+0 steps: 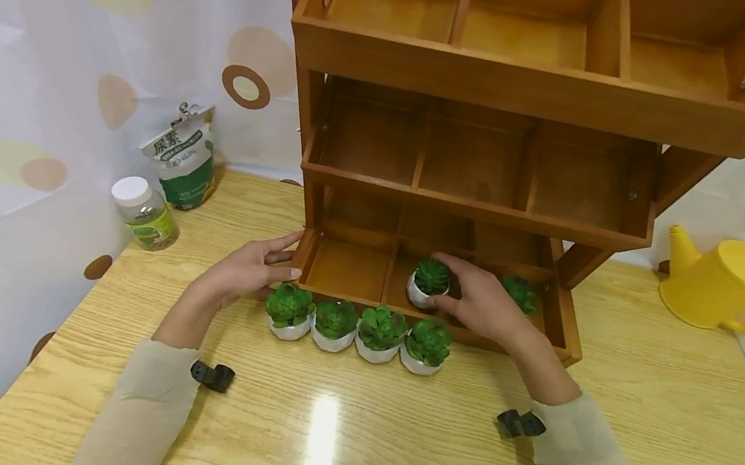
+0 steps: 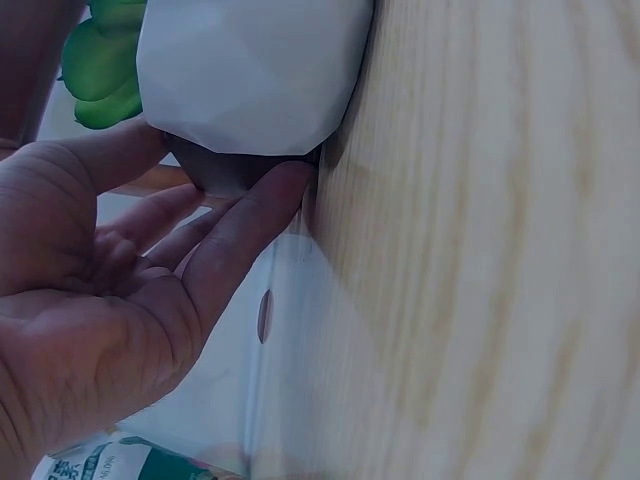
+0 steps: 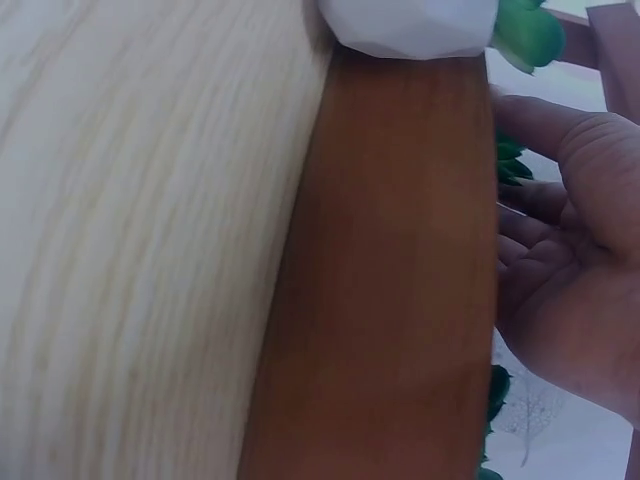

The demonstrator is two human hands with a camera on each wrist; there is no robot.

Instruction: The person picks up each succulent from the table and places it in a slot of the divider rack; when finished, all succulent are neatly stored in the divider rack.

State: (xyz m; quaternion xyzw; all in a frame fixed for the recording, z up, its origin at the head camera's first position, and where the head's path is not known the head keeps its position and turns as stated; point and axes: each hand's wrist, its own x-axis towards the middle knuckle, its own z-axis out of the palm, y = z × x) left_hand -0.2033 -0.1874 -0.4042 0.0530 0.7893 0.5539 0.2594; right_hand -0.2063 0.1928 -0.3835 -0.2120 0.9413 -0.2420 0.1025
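Note:
A small potted succulent [image 1: 433, 275] with dark green leaves and a white pot is in the middle compartment of the bottom tier. My right hand [image 1: 479, 296] grips it, thumb and fingers around the pot; the front board hides that grip in the right wrist view. The left end of the wooden shelf [image 1: 414, 319] is held by my left hand [image 1: 246, 267], thumb near its front corner. A row of several potted succulents [image 1: 332, 336] stands on the table along the shelf's front. Another succulent [image 1: 520, 293] sits in the right compartment, partly hidden by my right hand.
The upper tiers [image 1: 542, 102] overhang the bottom one. A yellow watering can [image 1: 711, 286] stands to the right on the wooden table [image 1: 429, 457]. At the left are a white-capped jar [image 1: 153, 225] and a green-and-white pouch [image 1: 188, 171] with a clip, near the patterned wall covering [image 1: 36, 75].

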